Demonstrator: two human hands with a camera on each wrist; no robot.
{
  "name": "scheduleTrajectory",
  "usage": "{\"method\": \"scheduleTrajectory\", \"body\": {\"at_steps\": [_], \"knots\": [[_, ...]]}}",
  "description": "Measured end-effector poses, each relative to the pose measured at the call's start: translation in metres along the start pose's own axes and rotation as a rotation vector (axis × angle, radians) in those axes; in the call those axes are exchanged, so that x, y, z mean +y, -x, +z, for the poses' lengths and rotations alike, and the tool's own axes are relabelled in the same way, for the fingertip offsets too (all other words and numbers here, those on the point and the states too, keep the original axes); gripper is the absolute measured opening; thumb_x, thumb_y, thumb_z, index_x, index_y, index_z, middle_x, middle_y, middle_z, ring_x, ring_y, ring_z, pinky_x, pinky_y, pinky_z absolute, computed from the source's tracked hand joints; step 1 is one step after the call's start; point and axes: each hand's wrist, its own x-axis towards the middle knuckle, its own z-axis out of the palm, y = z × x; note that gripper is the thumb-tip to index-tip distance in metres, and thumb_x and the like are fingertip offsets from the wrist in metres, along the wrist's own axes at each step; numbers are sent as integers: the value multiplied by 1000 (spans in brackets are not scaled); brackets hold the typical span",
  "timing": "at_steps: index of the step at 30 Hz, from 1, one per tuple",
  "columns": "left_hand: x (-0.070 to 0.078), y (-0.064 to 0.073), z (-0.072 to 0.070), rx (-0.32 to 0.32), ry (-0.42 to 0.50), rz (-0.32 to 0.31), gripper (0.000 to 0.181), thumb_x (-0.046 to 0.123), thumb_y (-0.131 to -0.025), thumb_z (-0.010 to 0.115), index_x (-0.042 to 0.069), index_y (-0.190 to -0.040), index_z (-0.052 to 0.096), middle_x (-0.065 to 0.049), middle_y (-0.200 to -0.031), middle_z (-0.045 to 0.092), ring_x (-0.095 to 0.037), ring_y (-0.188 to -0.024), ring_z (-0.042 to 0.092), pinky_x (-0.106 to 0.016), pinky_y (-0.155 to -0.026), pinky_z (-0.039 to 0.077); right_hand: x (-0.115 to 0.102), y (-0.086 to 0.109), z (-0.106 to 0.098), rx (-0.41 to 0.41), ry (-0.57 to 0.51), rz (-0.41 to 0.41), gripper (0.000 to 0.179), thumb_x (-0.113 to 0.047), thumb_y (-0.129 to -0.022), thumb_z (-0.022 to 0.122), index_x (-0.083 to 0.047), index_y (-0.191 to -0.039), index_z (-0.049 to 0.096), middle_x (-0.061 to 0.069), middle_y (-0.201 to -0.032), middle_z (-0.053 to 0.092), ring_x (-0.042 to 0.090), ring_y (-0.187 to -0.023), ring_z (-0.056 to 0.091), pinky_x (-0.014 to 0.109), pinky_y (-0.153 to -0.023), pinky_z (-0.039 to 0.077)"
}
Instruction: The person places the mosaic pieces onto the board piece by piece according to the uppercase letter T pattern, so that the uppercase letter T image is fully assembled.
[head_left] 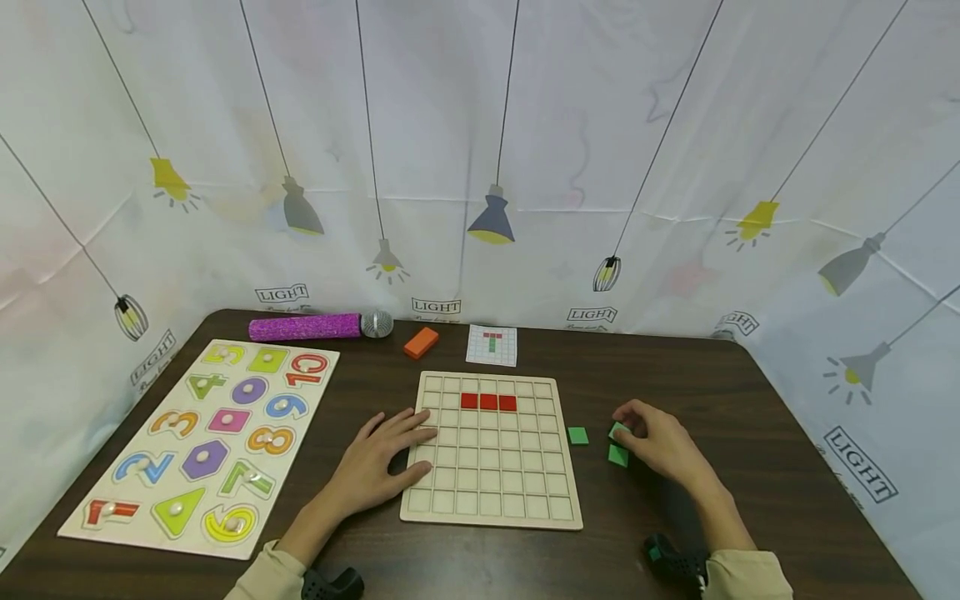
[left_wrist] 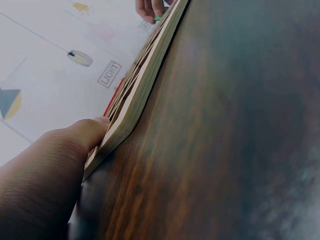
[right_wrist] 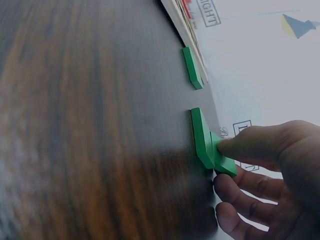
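Observation:
In the head view my left hand (head_left: pixel 375 467) lies with straight, spread fingers over the left edge of a wooden grid board (head_left: pixel 491 523). Three red square tiles (head_left: pixel 488 402) sit side by side in one row of its upper part. Right of the board, my right hand (head_left: pixel 663 446) pinches a green square tile (right_wrist: pixel 226 159) between thumb and fingers, tilted in the right wrist view. Another green tile (head_left: pixel 618 456) lies right by it on the table. A third green tile (head_left: pixel 577 436) lies close to the board's right edge.
Behind the board are a pattern card (head_left: pixel 491 358) with a red and green T, an orange block (head_left: pixel 421 342) and a purple microphone (head_left: pixel 315 327). A number-and-shape puzzle board (head_left: pixel 281 492) covers the table's left side. A printed curtain (head_left: pixel 555 125) hangs behind the table.

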Motion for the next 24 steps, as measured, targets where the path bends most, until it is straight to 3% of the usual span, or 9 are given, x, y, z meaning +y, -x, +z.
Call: {"method": "scheduleTrajectory", "body": {"at_steps": [10, 24], "knots": [[-2, 2, 3, 12, -15, 2, 47, 47, -89, 60, 28, -132, 56, 4, -146, 46, -24, -137, 40, -58, -112, 23, 0, -7, 4, 45, -19, -46, 17, -7, -90, 57, -6, -106, 63, 3, -89, 63, 12, -75, 56, 28, -63, 45], [-3, 1, 4, 10, -13, 7, 47, 48, -89, 59, 29, -132, 56, 5, -146, 45, -22, -138, 39, -57, -113, 22, -12, -18, 8, 75, -47, -44, 11, -14, -91, 60, -9, -101, 61, 4, -91, 65, 13, -78, 58, 28, -65, 47]]}}
